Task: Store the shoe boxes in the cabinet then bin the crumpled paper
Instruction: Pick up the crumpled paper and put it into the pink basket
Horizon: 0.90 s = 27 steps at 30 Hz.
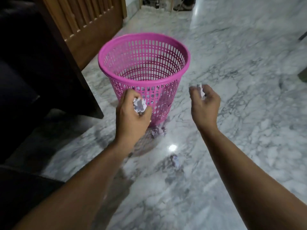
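At the far left a dark sofa point(18, 67) and a slatted wooden cabinet point(86, 22) edge the marble floor point(240, 72); no shoe boxes show, so that step cannot be judged from here.

The pink basket point(144, 67) stands upright on the floor, and through its mesh some paper seems to lie at the bottom, though the holes make it hard to be sure. The left hand point(131, 117) is curled round a paper ball point(140, 105), just in front of the basket's near wall and below its rim; a release from this height would likely bounce the ball off the mesh onto the floor; a knock from the knuckles could tip so light a basket.

A crumpled piece point(158, 131) lies at the basket's foot, another scrap point(175, 161) nearer the camera; both blend into the grey veining and could be missed.

The right hand point(205, 103) pinches a small wad point(201, 92) in loosely curled fingers, off to the right of the basket; dropped from there it would probably land outside. Motion blur softens both hands; most of the wad is hidden behind the fingers.
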Motion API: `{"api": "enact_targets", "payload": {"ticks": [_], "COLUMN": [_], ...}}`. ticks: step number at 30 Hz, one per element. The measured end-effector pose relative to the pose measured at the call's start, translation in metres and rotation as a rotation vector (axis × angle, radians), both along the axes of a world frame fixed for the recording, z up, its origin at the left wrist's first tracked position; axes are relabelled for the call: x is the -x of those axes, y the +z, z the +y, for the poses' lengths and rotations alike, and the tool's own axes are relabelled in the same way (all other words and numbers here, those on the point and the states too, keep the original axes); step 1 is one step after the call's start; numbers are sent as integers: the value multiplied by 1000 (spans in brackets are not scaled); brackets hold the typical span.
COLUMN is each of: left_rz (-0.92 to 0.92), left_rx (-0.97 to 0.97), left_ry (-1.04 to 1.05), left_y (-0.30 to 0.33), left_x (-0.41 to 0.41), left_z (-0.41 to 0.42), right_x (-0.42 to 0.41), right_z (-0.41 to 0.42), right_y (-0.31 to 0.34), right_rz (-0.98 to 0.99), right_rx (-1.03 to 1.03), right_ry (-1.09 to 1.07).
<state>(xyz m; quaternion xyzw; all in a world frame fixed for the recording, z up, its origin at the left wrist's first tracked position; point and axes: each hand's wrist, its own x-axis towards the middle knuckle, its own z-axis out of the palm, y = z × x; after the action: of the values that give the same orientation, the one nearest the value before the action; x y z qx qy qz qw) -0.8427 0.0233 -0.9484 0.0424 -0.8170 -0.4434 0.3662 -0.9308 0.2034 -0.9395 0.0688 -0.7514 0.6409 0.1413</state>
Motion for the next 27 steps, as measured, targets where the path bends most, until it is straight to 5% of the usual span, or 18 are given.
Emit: {"api": "enact_targets", "payload": {"ticks": [4, 7, 9, 11, 13, 14, 16, 19, 21, 24, 27], "left_rz": [329, 262, -56, -574, -966, -994, -834, -200, 97, -65, -657], "left_rx": [-9, -102, -44, 131, 336, 376, 284, 122, 134, 57, 152], "left_ry": [64, 114, 163, 146, 33, 4, 13, 171, 195, 140, 148], "left_y": [102, 128, 126, 118, 113, 114, 110, 94, 62, -27, -126], "left_x": [64, 127, 157, 171, 168, 162, 153, 116, 76, 13, -14], "left_z": [-22, -47, -60, -65, -60, -56, -55, -56, -56, -65, -81], "right_x": [42, 81, 104, 117, 117, 113, 106, 74, 40, -13, -58], "right_z": [-49, -88, -101, -104, -102, -98, -85, -49, -25, 6, 21], "right_y": [97, 123, 125, 121, 121, 123, 121, 99, 52, -48, -138], "right_rz": [349, 325, 119, -119, -188, -168, -49, 150, 146, -87, -436], "right_rx": [71, -55, -392, -802, -951, -934, -746, -211, -81, -443, -963], "right_ry": [12, 43, 119, 249, 340, 328, 222, 19, -102, 14, 309]}}
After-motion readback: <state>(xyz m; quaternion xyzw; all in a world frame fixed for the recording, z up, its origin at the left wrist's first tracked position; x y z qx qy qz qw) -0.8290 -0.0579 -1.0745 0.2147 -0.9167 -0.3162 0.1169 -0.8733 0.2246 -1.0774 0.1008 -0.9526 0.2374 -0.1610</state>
